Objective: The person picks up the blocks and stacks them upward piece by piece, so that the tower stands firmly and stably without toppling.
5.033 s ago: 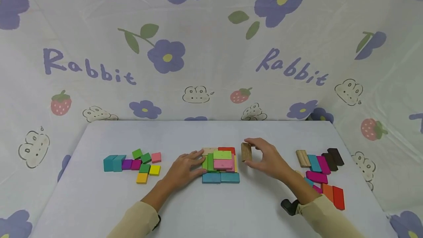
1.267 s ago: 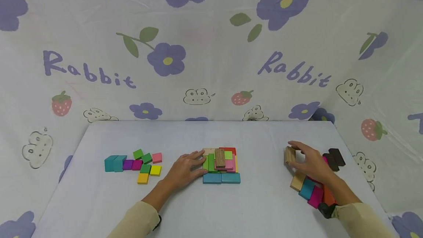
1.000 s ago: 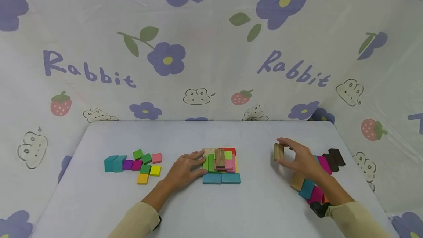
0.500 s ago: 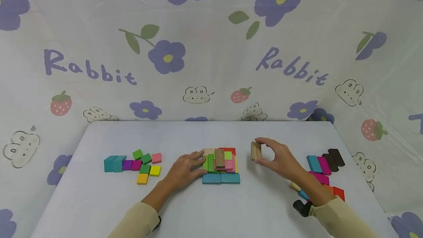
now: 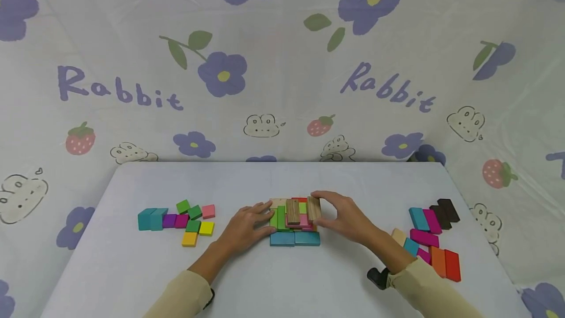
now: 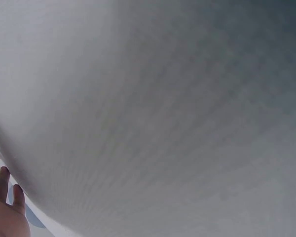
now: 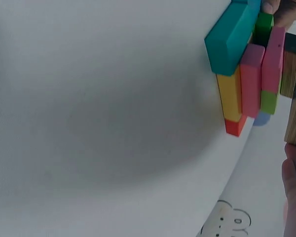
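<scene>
At the table's middle stands a low layered stack of coloured wooden blocks, with green blocks (image 5: pixel 281 218) on its left and pink blocks (image 7: pixel 252 81) on its right. One brown wooden block (image 5: pixel 293 212) lies on top. My right hand (image 5: pixel 348 219) pinches another brown wooden block (image 5: pixel 314 209) between thumb and fingers, over the stack's right side; whether it touches the blocks below, I cannot tell. My left hand (image 5: pixel 244 229) rests its extended fingers against the stack's left side. Two blue blocks (image 5: pixel 295 239) lie along the front. The left wrist view shows mostly blurred white surface and some fingers (image 6: pixel 18 197).
To the left lies a loose group of blocks, including teal (image 5: pixel 152 219), yellow (image 5: pixel 206 228) and purple (image 5: pixel 169 220) ones. Right of my right hand are dark brown (image 5: pixel 448 210), magenta (image 5: pixel 424 238), orange (image 5: pixel 438 261) and red blocks (image 5: pixel 452 265). A patterned cloth (image 5: pixel 282 87) hangs behind the white table (image 5: pixel 282 283).
My right hand set one brown block on the stack, took a second from the right-hand group and carried it left over the stack. My left hand stays in place.
</scene>
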{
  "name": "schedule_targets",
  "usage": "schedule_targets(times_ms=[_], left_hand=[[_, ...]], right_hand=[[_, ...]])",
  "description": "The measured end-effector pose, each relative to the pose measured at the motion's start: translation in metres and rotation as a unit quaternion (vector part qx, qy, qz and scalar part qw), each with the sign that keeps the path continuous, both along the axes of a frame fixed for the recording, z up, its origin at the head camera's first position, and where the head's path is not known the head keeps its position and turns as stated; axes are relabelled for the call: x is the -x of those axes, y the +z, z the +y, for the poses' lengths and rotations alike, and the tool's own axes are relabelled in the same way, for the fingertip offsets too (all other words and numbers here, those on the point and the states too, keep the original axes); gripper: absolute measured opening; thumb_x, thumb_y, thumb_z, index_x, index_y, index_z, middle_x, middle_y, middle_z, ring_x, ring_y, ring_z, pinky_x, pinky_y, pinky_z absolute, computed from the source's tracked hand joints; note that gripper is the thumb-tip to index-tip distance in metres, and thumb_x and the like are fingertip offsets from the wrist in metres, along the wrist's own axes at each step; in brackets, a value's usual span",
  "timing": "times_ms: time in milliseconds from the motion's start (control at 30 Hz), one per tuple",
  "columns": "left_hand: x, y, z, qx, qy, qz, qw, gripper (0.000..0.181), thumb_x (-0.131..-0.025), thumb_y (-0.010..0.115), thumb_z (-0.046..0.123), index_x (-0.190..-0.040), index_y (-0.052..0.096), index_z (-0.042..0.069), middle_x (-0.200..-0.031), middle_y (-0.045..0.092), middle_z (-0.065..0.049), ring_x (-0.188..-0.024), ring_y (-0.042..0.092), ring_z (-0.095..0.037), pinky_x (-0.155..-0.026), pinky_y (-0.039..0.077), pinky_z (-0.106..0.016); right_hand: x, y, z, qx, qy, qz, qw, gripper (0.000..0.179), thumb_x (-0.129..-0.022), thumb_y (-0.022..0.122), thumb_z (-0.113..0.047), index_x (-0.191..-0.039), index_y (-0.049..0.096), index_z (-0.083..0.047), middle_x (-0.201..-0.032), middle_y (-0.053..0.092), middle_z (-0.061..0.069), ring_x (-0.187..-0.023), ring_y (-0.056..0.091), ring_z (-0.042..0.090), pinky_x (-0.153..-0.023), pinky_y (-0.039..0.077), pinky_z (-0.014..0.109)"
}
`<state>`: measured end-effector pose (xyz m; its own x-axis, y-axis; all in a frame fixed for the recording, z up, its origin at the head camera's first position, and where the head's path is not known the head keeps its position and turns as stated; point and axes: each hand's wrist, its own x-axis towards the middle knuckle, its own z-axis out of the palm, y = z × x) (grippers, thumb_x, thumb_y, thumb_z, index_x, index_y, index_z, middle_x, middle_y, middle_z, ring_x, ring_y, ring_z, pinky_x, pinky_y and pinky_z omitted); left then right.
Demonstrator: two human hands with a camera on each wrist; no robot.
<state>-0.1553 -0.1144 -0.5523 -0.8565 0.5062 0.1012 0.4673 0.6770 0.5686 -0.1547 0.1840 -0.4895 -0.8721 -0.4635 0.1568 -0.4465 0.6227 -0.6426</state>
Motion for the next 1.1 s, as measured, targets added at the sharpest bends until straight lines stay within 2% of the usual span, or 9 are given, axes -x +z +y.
schedule_targets(times_ms=[333,767,1100], left_hand=[[0.001,-0.002,0.000,-0.003,-0.002,0.004,1.0000,0.055,-0.092,0.071,0.040,-0.137,0.060,0.011,-0.152,0.047,0.000,-0.140,0.044,-0.025,-0.114,0.035,-0.049],[0.002,-0.003,0.000,0.003,-0.001,0.006,1.0000,0.056,-0.091,0.071,0.041,-0.137,0.060,0.011,-0.152,0.047,0.000,-0.140,0.044,-0.025,-0.114,0.035,-0.049],[0.002,-0.003,-0.001,0.006,-0.002,0.005,1.0000,0.056,-0.092,0.070,0.042,-0.137,0.060,0.011,-0.152,0.046,0.000,-0.140,0.044,-0.026,-0.114,0.035,-0.050]], right_hand=[[0.001,-0.004,-0.017,-0.018,-0.004,-0.027,0.9995,0.064,-0.083,0.083,-0.023,-0.139,0.055,-0.013,-0.139,0.059,0.004,-0.132,0.052,0.028,-0.104,0.046,0.050],[0.000,-0.005,-0.021,-0.030,0.001,-0.040,0.9988,0.064,-0.084,0.082,-0.024,-0.140,0.054,-0.010,-0.140,0.058,0.008,-0.132,0.051,0.030,-0.105,0.044,0.052],[0.001,-0.004,-0.021,-0.034,0.011,-0.033,0.9988,0.063,-0.084,0.082,-0.023,-0.139,0.055,-0.010,-0.140,0.058,0.008,-0.132,0.052,0.029,-0.105,0.045,0.048]])
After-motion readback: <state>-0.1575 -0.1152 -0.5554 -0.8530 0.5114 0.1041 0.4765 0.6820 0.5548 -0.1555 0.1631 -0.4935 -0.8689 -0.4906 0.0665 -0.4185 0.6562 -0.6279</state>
